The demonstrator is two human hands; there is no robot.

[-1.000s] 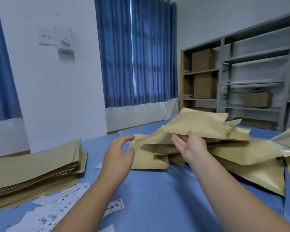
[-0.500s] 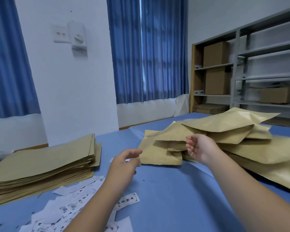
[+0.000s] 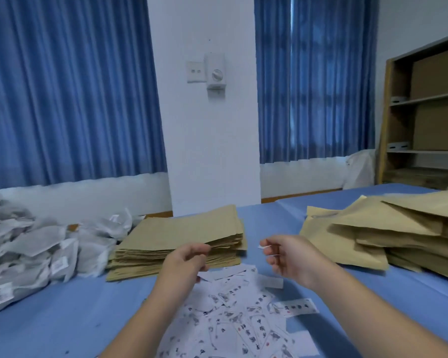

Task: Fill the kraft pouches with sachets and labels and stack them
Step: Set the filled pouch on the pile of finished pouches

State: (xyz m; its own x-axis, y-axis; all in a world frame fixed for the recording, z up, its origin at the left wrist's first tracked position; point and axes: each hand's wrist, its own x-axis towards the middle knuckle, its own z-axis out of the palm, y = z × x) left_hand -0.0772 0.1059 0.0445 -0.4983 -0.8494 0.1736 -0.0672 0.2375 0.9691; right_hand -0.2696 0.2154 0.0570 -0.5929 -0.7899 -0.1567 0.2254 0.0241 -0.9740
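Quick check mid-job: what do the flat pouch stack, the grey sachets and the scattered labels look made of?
The flat pouch stack: matte brown kraft paper, by its thin layered edges. The grey sachets: probably thin translucent film or mesh, crinkled and soft-looking. The scattered labels: white printed paper or card, lying flat; finish unclear.

Your left hand (image 3: 185, 262) and right hand (image 3: 292, 257) hover level with each other, a gap between them, both reaching forward from below. Each has loosely curled fingers, palms turned inward toward one another, gripping nothing visible.
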